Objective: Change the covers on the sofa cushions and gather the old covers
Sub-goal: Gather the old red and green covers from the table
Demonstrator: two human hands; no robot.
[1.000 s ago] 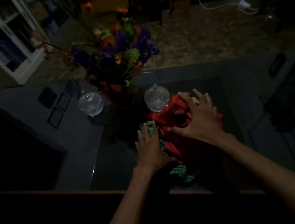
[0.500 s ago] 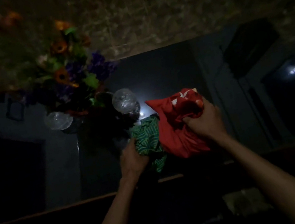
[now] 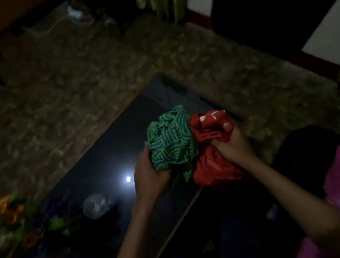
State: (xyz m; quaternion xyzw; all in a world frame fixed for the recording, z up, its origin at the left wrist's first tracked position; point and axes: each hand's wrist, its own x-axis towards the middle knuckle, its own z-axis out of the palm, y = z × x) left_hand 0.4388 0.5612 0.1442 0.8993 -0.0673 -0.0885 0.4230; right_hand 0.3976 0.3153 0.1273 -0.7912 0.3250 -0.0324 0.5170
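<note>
Two hands hold two bunched covers above the near corner of the glass table (image 3: pixel 109 153). Left hand (image 3: pixel 149 178): fingers curled under and into the green patterned cover (image 3: pixel 172 138). Right hand (image 3: pixel 233 146): fingers closed in a fist around a gathered fold of the red cover (image 3: pixel 212 162), thumb tip showing at the top. Covers touch each other, green on the side nearer the table's middle, red toward its outer edge. Judged light, limp, thin cloth; crumples freely, not fragile, likely to trail loose ends if held by one fold only. Best grip: a full handful through the bunched middle, or both wads pressed together. Further along the table, left of the covers: a glass jar (image 3: pixel 95 205), then flowers (image 3: pixel 24 222); keep trailing cloth off both.
</note>
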